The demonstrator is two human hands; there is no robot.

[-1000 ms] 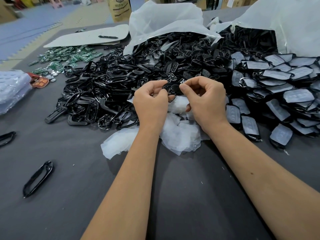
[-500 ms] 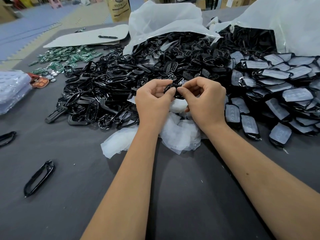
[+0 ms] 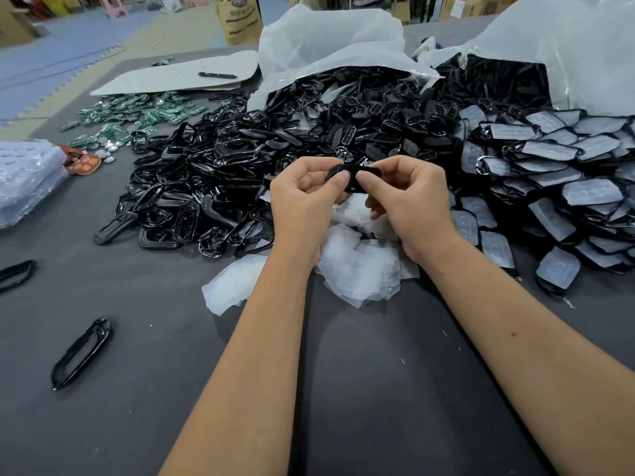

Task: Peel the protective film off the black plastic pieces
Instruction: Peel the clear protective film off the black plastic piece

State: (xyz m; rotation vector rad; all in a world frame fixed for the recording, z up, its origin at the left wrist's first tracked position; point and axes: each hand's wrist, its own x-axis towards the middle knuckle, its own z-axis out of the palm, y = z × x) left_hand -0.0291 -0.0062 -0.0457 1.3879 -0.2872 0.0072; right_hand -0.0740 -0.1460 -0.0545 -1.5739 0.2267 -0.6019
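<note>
— Black plastic piece (image 3: 354, 176), was it up between both hands then?
— Yes. The left hand (image 3: 305, 197) and right hand (image 3: 410, 197) each pinched an end of it, thumbs nearly meeting, held above the heap of peeled film (image 3: 357, 266). A second before, the fingers had been curled closer over it; now the piece had turned to show more of its dark face, with no pale film that I could make out on it. I judged the peel on that one was done or nearly so.
— And what lay around?
— Filmed pieces (image 3: 549, 207) stacked to the right, well apart from the bare frames (image 3: 192, 201) on the left. Two white bags (image 3: 330, 39) spilled more behind. Green circuit boards (image 3: 137, 115) sat far left.
— Anything in the way?
— Only the film heap itself, crowding the grey table (image 3: 343, 389) directly under the wrists.
</note>
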